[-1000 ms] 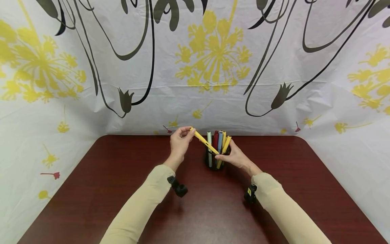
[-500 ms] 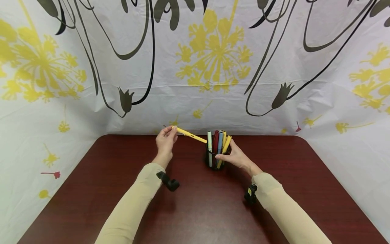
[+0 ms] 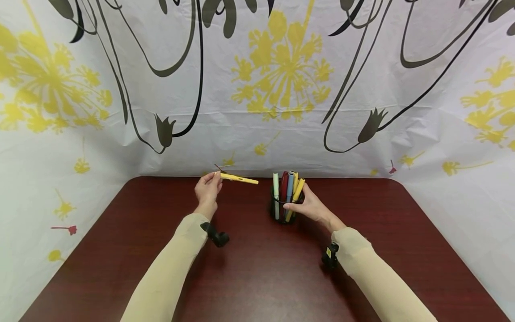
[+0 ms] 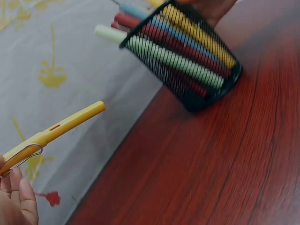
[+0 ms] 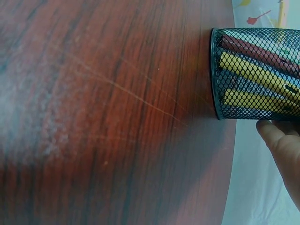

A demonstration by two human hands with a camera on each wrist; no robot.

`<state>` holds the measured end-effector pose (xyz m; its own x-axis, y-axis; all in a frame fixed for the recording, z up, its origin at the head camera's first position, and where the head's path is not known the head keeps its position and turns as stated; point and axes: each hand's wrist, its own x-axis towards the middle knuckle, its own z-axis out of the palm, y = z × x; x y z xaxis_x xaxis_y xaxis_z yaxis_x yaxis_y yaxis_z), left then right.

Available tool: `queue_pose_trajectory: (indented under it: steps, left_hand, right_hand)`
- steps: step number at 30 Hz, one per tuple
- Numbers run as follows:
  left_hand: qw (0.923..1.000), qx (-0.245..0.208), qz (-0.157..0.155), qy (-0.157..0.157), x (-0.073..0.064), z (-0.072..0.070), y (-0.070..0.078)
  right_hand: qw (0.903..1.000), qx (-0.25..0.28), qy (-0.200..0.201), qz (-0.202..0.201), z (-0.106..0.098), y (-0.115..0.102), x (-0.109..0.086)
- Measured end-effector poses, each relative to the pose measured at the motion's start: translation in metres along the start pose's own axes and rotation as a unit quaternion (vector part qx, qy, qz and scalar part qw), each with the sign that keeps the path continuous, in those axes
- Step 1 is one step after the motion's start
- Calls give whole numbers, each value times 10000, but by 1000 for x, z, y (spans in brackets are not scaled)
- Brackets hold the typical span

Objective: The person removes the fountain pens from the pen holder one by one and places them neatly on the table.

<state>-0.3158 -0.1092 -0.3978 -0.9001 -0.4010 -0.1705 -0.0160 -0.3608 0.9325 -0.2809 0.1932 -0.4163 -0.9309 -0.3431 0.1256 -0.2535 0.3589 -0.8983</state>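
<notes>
My left hand [image 3: 208,190] pinches a yellow pen [image 3: 239,179] by its capped end. The pen points right, nearly level, above the table's back edge; its wire clip shows in the left wrist view, beside the fingertips [image 4: 27,190]. A black mesh pen cup [image 5: 258,75] stands upright to the right of the pen's free end. My right hand [image 3: 311,205] grips this cup around its right side near the rim, thumb in front, other fingers mostly hidden behind. In the cup stand a pale green pen [image 3: 276,192], dark red ones, a blue pen [image 3: 290,185] and yellow pens [image 3: 299,190].
The dark red wood-grain table [image 3: 257,268] ends just behind the cup. A white curtain [image 3: 225,98] with yellow and grey plant prints hangs behind it and along both sides. Each wrist wears a small black camera.
My left hand has moved left, drawing the yellow pen out of and away from the cup. The pen has swung from a slant to nearly level. My right hand has stayed on the cup.
</notes>
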Motion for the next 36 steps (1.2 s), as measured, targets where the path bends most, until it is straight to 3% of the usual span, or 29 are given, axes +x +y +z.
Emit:
queue_pose_trajectory:
  steps: [6, 15, 27, 36]
  left_hand:
    - [9997, 50, -194, 142, 14, -9, -5]
    - [9977, 211, -361, 540, 31, -23, -14]
    - [9954, 598, -445, 597, 42, -33, -19]
    - [9912, 1097, -386, 635, 52, -38, -21]
  right_hand:
    - [10000, 62, -50, 29, 0, -5, 0]
    - [9998, -100, -92, 166, 1, -36, -11]
    - [9991, -119, -56, 394, 2, -37, -13]
    - [9997, 9, -11, 258, 3, -36, -12]
